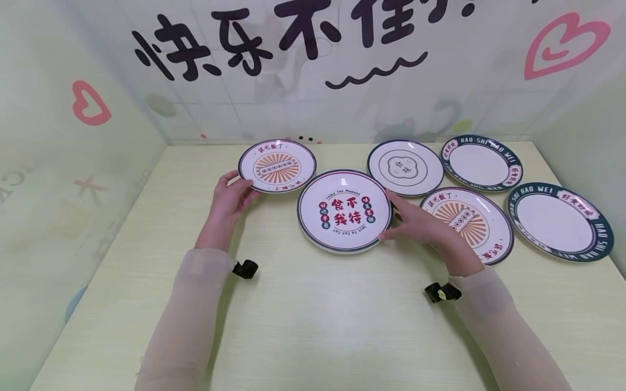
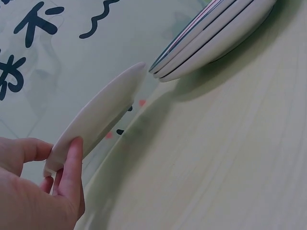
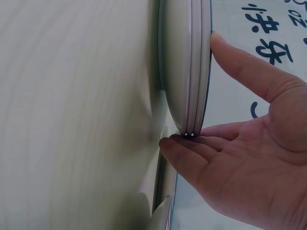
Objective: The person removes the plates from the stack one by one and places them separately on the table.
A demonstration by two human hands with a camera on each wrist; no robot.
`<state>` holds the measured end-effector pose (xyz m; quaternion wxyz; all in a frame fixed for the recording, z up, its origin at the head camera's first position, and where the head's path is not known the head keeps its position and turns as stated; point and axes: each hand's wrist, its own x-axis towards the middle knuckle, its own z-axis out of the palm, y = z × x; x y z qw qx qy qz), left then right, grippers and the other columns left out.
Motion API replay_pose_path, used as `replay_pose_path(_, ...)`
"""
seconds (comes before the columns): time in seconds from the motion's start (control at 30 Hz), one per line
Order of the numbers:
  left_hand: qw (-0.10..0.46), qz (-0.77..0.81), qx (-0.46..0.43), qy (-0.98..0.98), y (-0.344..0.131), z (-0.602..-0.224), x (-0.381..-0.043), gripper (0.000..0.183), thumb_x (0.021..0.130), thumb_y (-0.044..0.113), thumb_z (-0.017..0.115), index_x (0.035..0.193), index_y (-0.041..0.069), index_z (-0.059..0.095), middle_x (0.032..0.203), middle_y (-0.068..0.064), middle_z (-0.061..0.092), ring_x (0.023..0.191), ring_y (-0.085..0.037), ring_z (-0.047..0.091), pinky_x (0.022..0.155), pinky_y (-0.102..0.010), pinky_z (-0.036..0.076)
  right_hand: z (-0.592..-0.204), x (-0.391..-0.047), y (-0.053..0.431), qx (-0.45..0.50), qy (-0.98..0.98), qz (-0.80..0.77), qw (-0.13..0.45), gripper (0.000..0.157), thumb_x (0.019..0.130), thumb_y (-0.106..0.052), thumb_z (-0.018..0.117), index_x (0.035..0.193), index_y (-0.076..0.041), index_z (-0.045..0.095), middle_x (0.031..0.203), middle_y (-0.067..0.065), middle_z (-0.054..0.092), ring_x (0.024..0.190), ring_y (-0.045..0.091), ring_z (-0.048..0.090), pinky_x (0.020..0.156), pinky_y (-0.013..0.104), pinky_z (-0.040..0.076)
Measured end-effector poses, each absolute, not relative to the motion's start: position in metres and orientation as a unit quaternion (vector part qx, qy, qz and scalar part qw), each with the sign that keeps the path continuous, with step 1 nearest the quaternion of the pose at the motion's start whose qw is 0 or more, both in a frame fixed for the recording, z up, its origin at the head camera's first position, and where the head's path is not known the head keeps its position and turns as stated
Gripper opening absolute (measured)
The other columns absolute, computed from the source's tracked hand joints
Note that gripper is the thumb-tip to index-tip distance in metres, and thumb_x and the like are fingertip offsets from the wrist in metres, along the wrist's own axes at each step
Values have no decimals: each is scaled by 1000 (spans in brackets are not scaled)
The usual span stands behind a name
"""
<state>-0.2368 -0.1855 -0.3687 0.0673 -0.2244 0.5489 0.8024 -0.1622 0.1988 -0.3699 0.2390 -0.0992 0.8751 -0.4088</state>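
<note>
My left hand [image 1: 230,195] pinches the left edge of a white plate with an orange sunburst print [image 1: 277,167]. In the left wrist view this plate [image 2: 98,112] is tilted and raised off the table, thumb on one side of the rim and fingers on the other. Beside it stands a stack of plates [image 1: 344,212], the top one printed with red characters. My right hand [image 1: 415,220] touches the stack's right edge. In the right wrist view the fingers [image 3: 187,155] reach to the rims of the stack [image 3: 184,67], rather straight, and the thumb rests at the top plate's rim.
Behind the stack lies a plate with a small cloud-shaped emblem [image 1: 405,168]. Farther right are another sunburst plate [image 1: 496,228] and two dark-rimmed plates [image 1: 481,163], [image 1: 559,222]. A printed wall [image 1: 293,108] borders the back of the pale wooden table [image 1: 332,320].
</note>
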Motion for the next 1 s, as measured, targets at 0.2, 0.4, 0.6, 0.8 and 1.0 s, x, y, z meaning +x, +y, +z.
replay_pose_path(0.2,59,807,-227,542,-181,-373,-242,59,94,-9,55,143,16,34,110,-5,56,75,-12,68,68,-19,63,-371,-162,199,-96,876,-407,241,113,84,-17,78,160,-7,-5,168,19,-2,154,42,6,128,55,10)
replay_pose_path(0.4,57,806,-235,540,-176,-376,-247,56,94,-9,56,139,17,36,108,-5,58,74,-12,68,66,-19,63,-371,-162,200,-101,876,-409,234,113,84,-16,78,160,-5,-4,168,21,-1,154,43,4,128,55,8)
replay_pose_path(0.6,58,793,-246,554,-172,-379,-251,59,93,-8,57,143,16,35,107,-4,58,72,-12,67,65,-19,62,-370,-162,199,-99,876,-407,238,112,84,-17,78,160,-6,-5,168,19,-2,155,42,5,128,55,9)
replay_pose_path(0.8,58,782,-248,568,-170,-381,-254,63,94,-8,56,147,16,32,110,-3,56,75,-12,67,68,-19,63,-370,-162,199,-98,876,-407,239,113,84,-18,78,160,-6,-5,168,19,-2,155,41,4,128,54,10)
replay_pose_path(1.0,65,765,-249,590,-169,-383,-254,66,96,-6,55,151,17,28,131,-5,52,82,-10,65,78,-19,62,-371,-162,200,-104,879,-403,232,111,84,-16,77,160,-5,-4,168,20,-1,154,42,6,128,54,11)
